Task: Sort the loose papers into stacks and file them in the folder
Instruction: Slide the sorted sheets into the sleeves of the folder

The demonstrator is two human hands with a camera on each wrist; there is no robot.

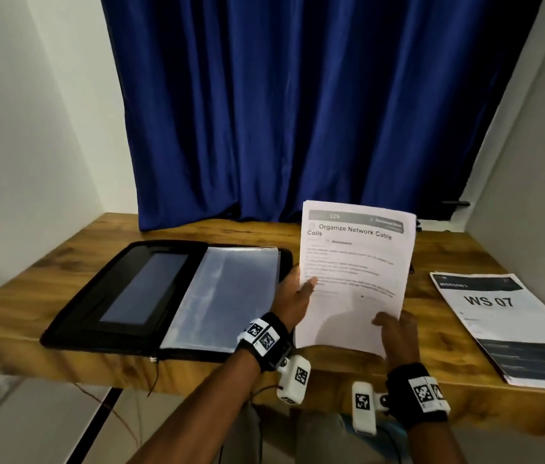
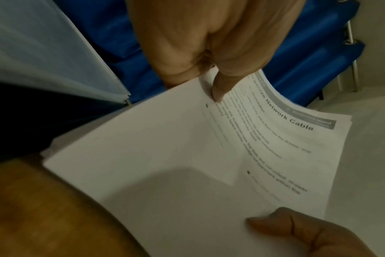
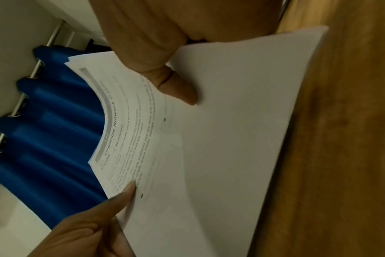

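Paper stack held upright over the table

Both hands hold the paper stack [image 1: 353, 279] near the table's [image 1: 63, 262] front edge, long axis upright, title end up. Left hand [image 1: 293, 296] pinches its left edge; right hand [image 1: 396, 333] pinches the bottom. The open folder [image 1: 164, 296] lies toward the left edge.

Both hands, left hand [image 1: 293, 296] and right hand [image 1: 398, 333], holding paper stack [image 1: 355, 279] upright, open folder [image 1: 164, 296] beside, wooden desk [image 1: 348, 373]

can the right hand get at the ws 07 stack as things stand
Probably not yet: the right hand grips the held papers. The WS 07 stack lies uncovered just right of it, so once it lets go, the way looks free.
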